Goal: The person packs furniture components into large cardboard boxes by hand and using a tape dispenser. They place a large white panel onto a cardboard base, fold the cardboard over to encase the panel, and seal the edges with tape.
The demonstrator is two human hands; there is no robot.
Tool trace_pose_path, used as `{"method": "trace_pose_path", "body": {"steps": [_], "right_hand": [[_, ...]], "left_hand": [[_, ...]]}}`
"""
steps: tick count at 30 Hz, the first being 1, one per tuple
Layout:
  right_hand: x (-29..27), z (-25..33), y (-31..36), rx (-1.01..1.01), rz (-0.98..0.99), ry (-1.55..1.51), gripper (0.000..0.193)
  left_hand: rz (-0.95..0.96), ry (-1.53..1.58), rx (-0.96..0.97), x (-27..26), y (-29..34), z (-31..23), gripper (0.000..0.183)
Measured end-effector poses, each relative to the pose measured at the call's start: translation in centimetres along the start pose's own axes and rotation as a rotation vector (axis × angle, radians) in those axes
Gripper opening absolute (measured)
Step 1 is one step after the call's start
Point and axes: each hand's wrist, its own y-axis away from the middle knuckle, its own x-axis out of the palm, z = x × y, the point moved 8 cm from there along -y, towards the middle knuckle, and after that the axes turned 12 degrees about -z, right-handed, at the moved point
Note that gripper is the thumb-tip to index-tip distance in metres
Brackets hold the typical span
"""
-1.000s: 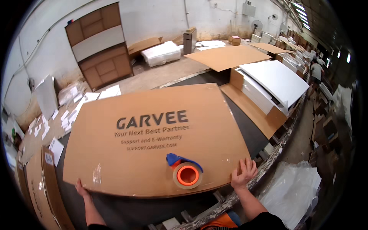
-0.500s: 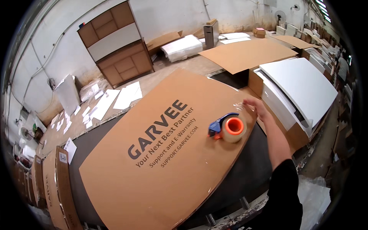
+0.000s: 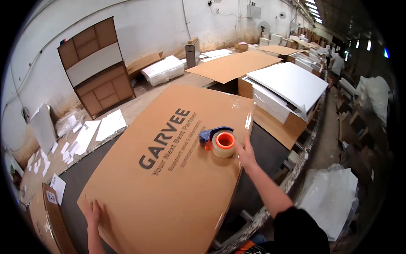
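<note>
A large flat brown cardboard carton with dark print lies on the dark worktable. A tape dispenser with a blue handle and orange core rests on it near its right edge. My right hand lies on the cardboard just right of the dispenser, fingers spread along the edge, where a strip of clear tape shines. My left hand presses flat on the carton's near left corner. Neither hand holds anything.
An open carton of white panels stands beyond the right edge, with a flat cardboard sheet behind it. A wooden shelf unit leans at the wall. White sheets lie left, clear plastic on the floor right. A person stands far off.
My right hand has moved from the carton's near edge along its right side to beside the dispenser. My left hand, out of view half a second ago, shows on the near left corner.
</note>
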Motion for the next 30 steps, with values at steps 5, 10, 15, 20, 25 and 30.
{"method": "trace_pose_path", "body": {"steps": [5, 10, 15, 20, 25, 30], "right_hand": [[1.0, -1.1, 23.2, 0.127, -0.155, 0.482, 0.109], [1.2, -0.5, 25.3, 0.096, -0.251, 0.632, 0.103], [1.1, -0.2, 25.0, 0.015, -0.247, 0.74, 0.104], [1.6, 1.6, 24.6, 0.007, -0.222, 0.69, 0.103], [1.1, 0.7, 25.3, -0.029, -0.144, 0.754, 0.111], [-4.4, 1.3, 25.3, -0.133, -0.031, 0.697, 0.111]], "left_hand": [[0.058, -0.484, 0.046, 6.4, -6.3, 3.5, 0.064], [-0.012, -0.107, 0.155, 10.1, -9.7, 7.1, 0.05], [-0.18, 0.396, -0.049, 9.9, -10.5, 9.3, 0.039], [-0.082, 0.346, -0.183, 10.5, -11.4, 11.1, 0.043], [-0.099, 0.326, -0.094, 9.0, -10.4, 15.7, 0.046], [-0.212, 0.328, -0.085, 3.5, -1.4, 14.3, 0.046]]}}
